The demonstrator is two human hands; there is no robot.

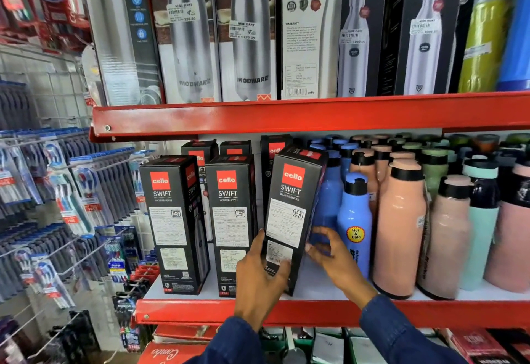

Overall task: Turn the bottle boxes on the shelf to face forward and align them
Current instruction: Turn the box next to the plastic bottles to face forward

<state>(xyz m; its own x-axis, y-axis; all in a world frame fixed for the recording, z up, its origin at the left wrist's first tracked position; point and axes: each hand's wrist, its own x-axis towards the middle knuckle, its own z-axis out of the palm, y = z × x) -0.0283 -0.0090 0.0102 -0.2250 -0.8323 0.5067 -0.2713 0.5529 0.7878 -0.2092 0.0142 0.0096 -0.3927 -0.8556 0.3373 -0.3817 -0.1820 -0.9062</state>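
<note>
Three black Cello Swift bottle boxes stand at the front of the lower shelf (315,310), label panels toward me. The left box (175,220) and middle box (231,220) stand upright. The right box (292,208) leans with its top to the right. My left hand (259,280) grips its lower left edge, thumb up the side. My right hand (334,254) is at its lower right side, fingers spread and curled toward the box; contact is unclear. More black boxes (275,148) stand behind.
Blue (354,220), peach (400,226) and teal (481,220) bottles crowd the shelf right of the tilted box. The upper red shelf (286,115) carries tall Modware and Swift boxes. Toothbrush packs (71,191) hang on a wire rack at left.
</note>
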